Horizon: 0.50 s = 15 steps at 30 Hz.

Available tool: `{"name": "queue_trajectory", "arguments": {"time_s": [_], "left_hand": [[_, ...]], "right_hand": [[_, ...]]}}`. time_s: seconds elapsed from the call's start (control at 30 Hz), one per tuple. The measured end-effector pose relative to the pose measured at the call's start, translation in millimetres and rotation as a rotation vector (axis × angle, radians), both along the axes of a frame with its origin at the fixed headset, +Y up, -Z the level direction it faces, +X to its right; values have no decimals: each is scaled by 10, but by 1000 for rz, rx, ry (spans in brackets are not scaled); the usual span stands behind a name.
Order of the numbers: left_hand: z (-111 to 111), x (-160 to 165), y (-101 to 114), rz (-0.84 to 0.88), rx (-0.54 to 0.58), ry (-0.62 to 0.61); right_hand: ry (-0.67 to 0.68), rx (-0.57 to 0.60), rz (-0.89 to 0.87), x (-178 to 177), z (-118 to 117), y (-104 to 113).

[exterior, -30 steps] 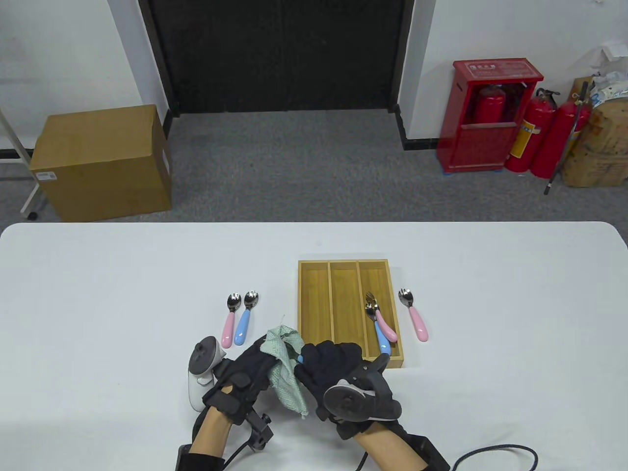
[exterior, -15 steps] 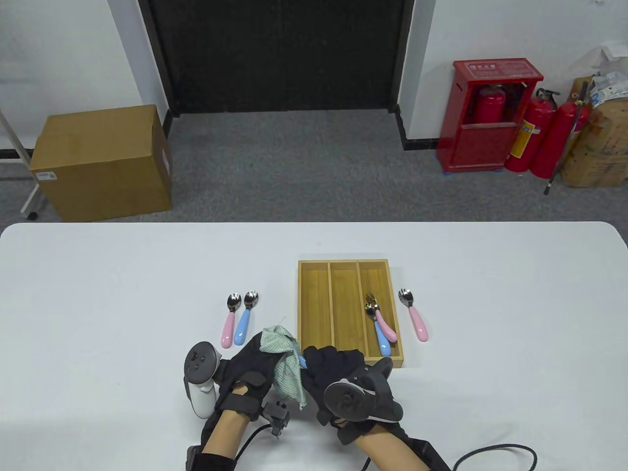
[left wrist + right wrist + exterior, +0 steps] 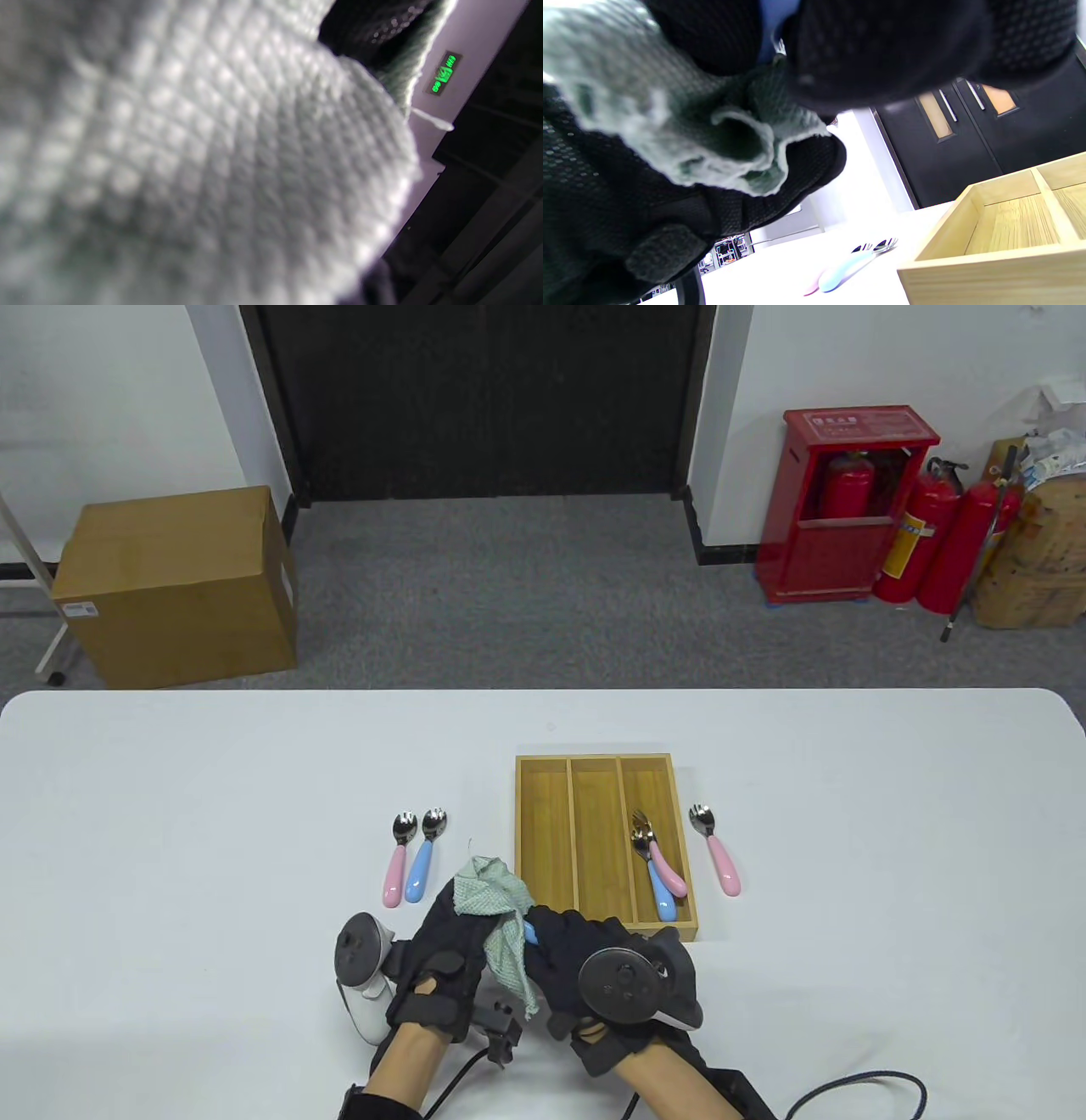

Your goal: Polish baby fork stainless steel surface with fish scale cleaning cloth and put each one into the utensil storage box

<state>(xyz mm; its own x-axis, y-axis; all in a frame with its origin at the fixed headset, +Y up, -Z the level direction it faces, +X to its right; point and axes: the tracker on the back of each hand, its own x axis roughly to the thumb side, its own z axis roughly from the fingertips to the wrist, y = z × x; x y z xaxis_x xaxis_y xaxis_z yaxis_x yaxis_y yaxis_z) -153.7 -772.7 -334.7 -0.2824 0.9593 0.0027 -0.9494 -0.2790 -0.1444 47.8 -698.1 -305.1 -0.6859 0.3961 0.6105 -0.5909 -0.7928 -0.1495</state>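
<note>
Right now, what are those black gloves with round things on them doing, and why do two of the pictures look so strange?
Those are a person's two hands in black sensor gloves. The round grey things strapped on their backs are trackers that record how the hands move.

One camera looks down at the white table. Two more sit on the wrists, very close up, so their pictures look tilted and blurry.

The left hand holds a green cleaning cloth; it fills almost the whole left wrist view. The right hand grips a baby fork by its blue handle, with the fork's head hidden in the cloth.

On the table stands a wooden storage box with two forks in its right compartment. Two more forks lie left of the box, and a pink fork lies to its right.
</note>
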Motion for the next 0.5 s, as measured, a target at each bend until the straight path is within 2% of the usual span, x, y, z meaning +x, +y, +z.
{"name": "queue_trajectory", "arguments": {"time_s": [0.13,0.4,0.5], "left_hand": [[7,59,-7,39,-23,-52],[-65,-171,240,-320,128,94],[-68,-226,295,-387,152,132]], "right_hand": [[1,1,6,2,4,-6],[43,-57,19,-37,-31,-36],[50,-64,24,-42,-43,-33]]}}
